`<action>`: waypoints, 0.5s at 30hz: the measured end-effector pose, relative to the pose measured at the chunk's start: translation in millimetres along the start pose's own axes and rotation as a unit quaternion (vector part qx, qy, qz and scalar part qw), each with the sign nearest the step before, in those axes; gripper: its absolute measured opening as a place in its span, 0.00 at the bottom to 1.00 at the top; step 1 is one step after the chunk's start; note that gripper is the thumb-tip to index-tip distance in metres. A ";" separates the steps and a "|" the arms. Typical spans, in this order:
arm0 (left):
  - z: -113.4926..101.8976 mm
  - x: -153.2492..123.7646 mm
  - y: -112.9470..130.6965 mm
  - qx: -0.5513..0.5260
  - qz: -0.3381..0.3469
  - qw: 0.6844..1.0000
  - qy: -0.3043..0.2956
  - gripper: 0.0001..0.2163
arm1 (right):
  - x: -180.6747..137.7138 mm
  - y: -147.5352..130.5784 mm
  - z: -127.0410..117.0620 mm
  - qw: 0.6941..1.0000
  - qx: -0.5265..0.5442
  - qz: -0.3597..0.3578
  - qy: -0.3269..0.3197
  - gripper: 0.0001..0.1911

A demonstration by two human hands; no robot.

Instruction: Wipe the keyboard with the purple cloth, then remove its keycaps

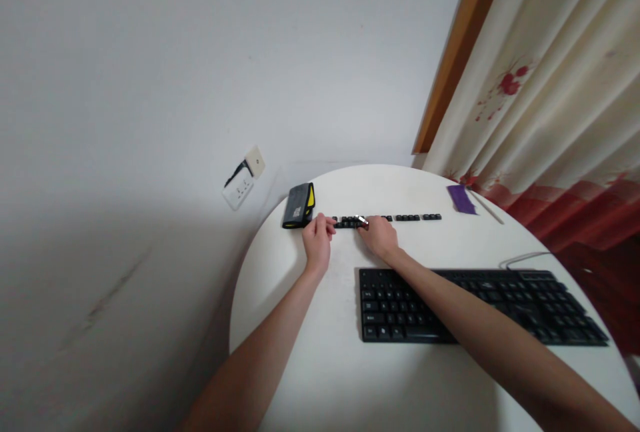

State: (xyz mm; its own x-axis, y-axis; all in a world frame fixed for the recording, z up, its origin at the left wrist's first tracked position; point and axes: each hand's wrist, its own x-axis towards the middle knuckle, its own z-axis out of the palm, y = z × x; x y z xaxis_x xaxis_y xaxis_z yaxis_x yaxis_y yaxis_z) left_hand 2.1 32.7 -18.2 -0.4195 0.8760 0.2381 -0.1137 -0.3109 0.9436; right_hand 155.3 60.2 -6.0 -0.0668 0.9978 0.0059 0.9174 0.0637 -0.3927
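Several black keycaps (408, 218) lie in short rows across the far half of the white round table. My right hand (380, 237) is closed around a small tool with a shiny metal part (361, 221), over the middle of these rows; its kind is too small to tell. At the left end of the rows, my left hand (317, 240) rests with its fingers loosely bent and apart, beside the nearest keycaps. Nothing shows in it. Below my right forearm lies a black keyboard (400, 309), partly covered by that arm.
A dark grey pouch with yellow lining (299, 205) stands behind my left hand. Toward the back right are a purple cloth (461, 199) and a thin stick (487, 207). A cable (525, 258) runs off the keyboard. Wall sockets (239, 188) and a curtain (525, 105) border the table (300, 365).
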 end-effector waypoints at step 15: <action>0.3 0.4 -1.7 0.002 -0.006 1.000 -0.003 0.19 | 0.9 -0.9 1.8 1.000 0.013 0.002 0.005 0.10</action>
State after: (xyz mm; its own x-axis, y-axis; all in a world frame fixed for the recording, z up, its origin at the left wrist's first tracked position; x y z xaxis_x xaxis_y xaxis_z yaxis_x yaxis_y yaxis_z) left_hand 2.4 33.6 -19.6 -0.4134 0.8814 0.2287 -0.1157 -0.3000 0.9469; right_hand 153.7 61.1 -7.3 -0.0599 0.9981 0.0140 0.9075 0.0602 -0.4158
